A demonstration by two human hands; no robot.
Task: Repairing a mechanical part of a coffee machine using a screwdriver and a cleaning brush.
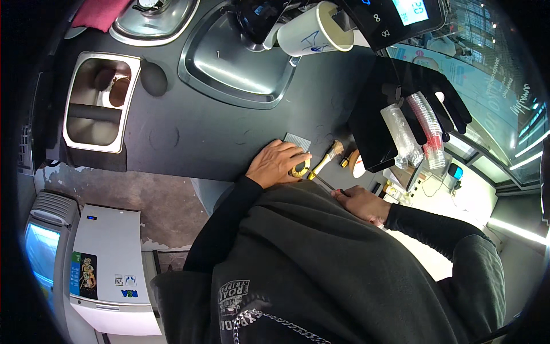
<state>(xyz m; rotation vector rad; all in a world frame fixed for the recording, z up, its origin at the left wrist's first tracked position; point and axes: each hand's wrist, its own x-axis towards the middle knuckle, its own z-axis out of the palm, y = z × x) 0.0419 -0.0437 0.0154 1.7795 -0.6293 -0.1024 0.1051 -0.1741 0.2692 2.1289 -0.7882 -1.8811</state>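
Note:
My left hand [279, 163] lies at the front edge of the dark counter, its fingers closed on a round yellow-gold part [300, 168] with a dark centre. From my right, my right hand [362, 204] grips the dark handle of a screwdriver [325, 182]. Its thin shaft points toward the round part; I cannot tell whether the tip touches it. Just beyond my left fingers lies a small grey ridged piece [298, 140]. A brush [327, 158] with pale bristles and a yellowish handle rests right of the round part, beside a small yellow-and-black object [345, 162].
Farther back stand a metal drip tray [238, 63] and a white tub [306, 31] under a machine with a lit display [411, 10]. A steel container with a crossbar [94, 112] is set at the left. Wrapped stacks of plastic cups [427, 132] lie at the right.

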